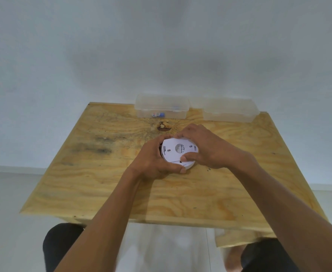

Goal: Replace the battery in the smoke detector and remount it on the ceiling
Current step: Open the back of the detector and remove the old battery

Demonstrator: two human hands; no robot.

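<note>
Head view: two clear boxes [161,107] behind detector [177,152] — unobstructed.

Plywood table [106,173] at centre, grain swirled, dark smudges toward 9 o'clock and a brown knot [163,126] near the far edge toward 12. Two clear plastic boxes [162,107] [230,110] side by side along the far edge, at 12 and 1 o'clock, backed against a plain pale wall [161,46] under soft, even light with faint shadows. Pale floor [6,213] at 8 and 4 o'clock, white skirting [12,167] at the wall's foot.
</note>
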